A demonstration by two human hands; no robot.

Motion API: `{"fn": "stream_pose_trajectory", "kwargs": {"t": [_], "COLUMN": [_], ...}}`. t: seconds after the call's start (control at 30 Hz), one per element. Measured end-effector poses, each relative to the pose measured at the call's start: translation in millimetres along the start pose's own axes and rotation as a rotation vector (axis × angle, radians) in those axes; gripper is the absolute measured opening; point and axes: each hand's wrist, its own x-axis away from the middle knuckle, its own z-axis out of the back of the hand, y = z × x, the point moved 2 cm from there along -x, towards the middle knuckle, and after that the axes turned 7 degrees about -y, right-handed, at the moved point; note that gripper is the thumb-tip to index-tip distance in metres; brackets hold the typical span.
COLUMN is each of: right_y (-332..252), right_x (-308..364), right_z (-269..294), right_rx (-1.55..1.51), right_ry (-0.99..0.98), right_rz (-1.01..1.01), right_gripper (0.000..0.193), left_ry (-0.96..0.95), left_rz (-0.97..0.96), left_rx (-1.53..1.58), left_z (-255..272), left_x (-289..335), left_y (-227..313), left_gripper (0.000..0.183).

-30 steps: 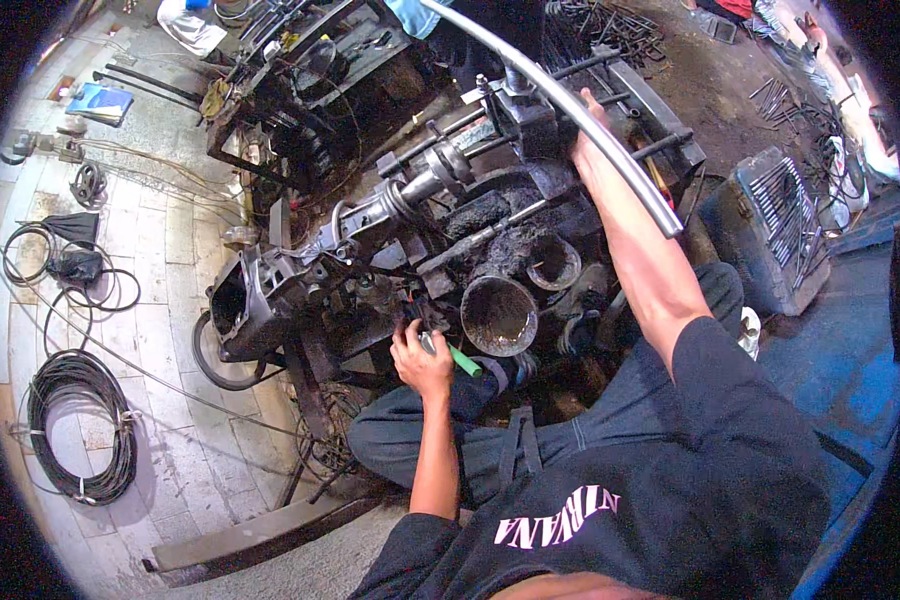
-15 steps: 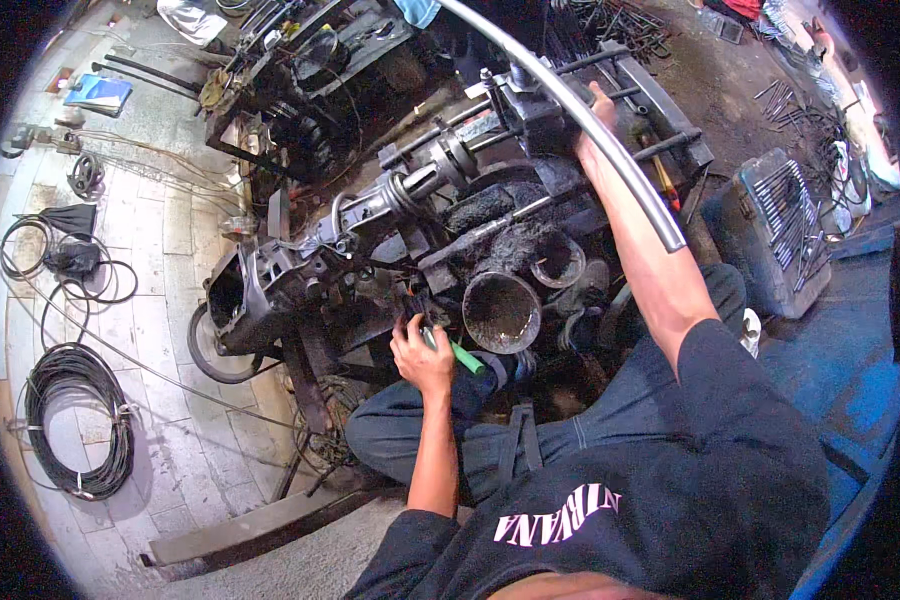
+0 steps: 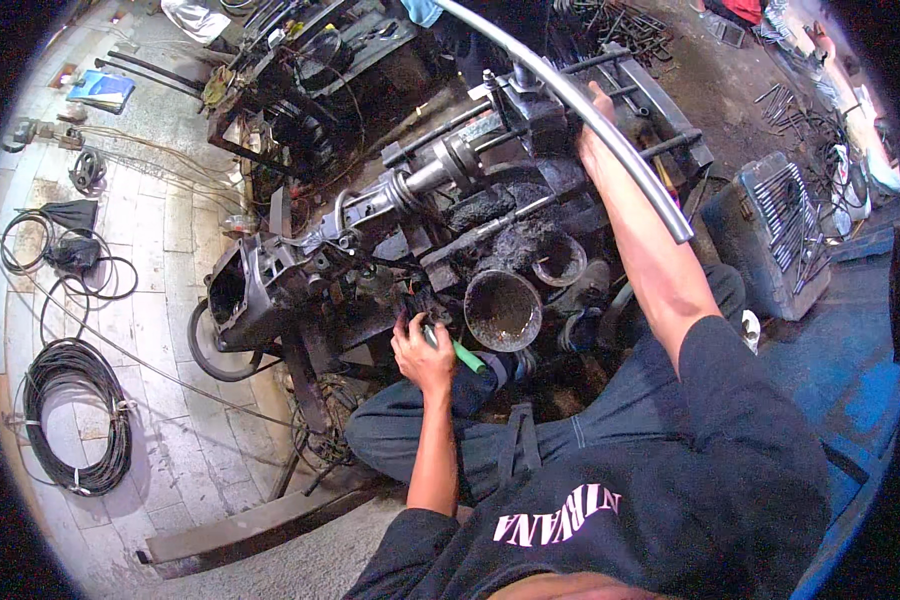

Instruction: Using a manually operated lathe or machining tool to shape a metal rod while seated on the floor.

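A greasy dark metal machine with a shaft and sliding rods lies across the middle in front of me. My left hand is curled at its near side, closed round a slim tool with a green handle; the tool's tip end is hard to make out. At the machine's far right my right hand reaches beside a dark block, thumb up and other fingers hidden. A bent steel tube passes above that hand and forearm. Two round cups hold grimy bits near my left hand.
A coil of black cable lies on the tiled floor at left. An open case of drill-like bits stands at right, near a blue surface. A metal beam lies at the lower left. Another dark machine stands behind.
The near end of the steel tube has shifted slightly right and up. Both hands keep nearly the same places.
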Motion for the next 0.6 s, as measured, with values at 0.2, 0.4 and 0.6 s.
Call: {"fn": "stream_pose_trajectory", "kwargs": {"t": [0.2,0.4,0.6], "right_y": [3.2,-3.9,-60.0], "right_x": [43.3,60.9,39.8], "right_z": [-12.4,-14.0,16.7], "right_rx": [0.159,0.563,0.414], "right_ry": [0.021,0.008,-0.167], "right_rz": [0.061,0.134,0.197], "right_gripper": [0.047,0.039,0.031], "left_ry": [0.014,0.055,0.083], "left_rz": [0.008,-0.008,-0.013], "left_rx": [-0.001,-0.002,0.05], "left_z": [3.3,7.4,4.2], "left_x": [1.5,4.3,5.9], "left_y": [-2.0,-8.9,-4.9], "left_gripper": [0.038,0.038,0.039]}}
